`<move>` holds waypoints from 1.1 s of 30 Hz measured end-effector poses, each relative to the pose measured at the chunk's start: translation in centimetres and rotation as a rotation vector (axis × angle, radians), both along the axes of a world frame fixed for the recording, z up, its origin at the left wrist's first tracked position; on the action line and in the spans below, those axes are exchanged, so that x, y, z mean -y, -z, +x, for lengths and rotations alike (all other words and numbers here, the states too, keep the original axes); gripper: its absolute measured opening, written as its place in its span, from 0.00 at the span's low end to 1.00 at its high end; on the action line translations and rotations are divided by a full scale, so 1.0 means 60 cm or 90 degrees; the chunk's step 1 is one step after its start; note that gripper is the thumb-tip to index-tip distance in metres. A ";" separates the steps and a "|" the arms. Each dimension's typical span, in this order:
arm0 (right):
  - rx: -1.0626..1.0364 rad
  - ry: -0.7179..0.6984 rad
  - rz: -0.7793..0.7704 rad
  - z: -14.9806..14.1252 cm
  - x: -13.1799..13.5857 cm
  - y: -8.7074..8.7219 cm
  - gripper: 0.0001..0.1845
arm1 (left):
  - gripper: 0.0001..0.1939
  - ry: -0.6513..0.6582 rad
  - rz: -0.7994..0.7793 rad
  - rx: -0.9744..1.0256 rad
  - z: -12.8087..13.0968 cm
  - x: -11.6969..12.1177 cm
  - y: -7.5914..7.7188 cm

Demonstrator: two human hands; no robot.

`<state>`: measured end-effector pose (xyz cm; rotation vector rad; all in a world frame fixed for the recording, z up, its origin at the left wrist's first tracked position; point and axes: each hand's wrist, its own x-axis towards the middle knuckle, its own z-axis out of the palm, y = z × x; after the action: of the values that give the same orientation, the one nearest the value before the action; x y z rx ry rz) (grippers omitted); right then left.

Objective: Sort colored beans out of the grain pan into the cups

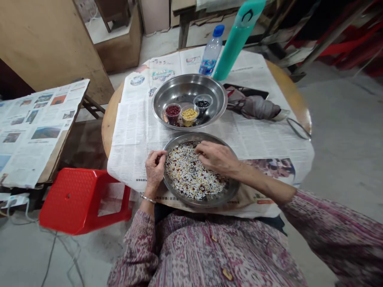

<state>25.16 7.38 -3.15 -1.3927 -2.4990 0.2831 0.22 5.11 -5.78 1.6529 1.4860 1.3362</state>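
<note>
A round steel tray point(231, 194) lies at the table's near edge, spread with mixed white grains point(191, 171) and red, yellow and dark beans. Over its upper right part, my right hand point(218, 157) reaches in with the fingertips pinched close to the grains; what they hold is hidden. My left hand point(154, 167) is curled at the tray's left rim, with something dark showing between the fingers. Just beyond stands a steel basin point(179, 85). Inside it are three clear cups: one of red beans point(172, 111), one of yellow beans point(189, 114) and one of black beans point(202, 104).
Newspaper point(128, 131) covers the round table point(108, 131). Behind the basin stand a blue-capped water bottle point(211, 52) and a tall teal bottle point(236, 44). A folded grey umbrella point(257, 105) lies to the right. A red stool point(72, 199) stands at the left.
</note>
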 end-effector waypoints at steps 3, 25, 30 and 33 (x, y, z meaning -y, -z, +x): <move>0.011 0.065 0.011 0.006 0.003 -0.002 0.12 | 0.07 0.003 0.005 0.003 0.000 0.000 0.000; 0.054 -0.237 0.090 -0.108 -0.013 0.010 0.07 | 0.07 0.008 -0.002 -0.016 -0.001 0.002 0.002; 0.011 -0.250 -0.005 -0.042 0.015 0.008 0.09 | 0.08 0.004 -0.004 -0.005 0.001 0.002 0.001; -0.037 -0.252 -0.039 -0.017 0.061 0.004 0.10 | 0.08 0.002 -0.011 -0.004 0.002 0.002 0.001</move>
<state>24.13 3.73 -3.41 -0.8822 -2.7203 0.4715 0.31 4.96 -5.82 1.6500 1.4941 1.3145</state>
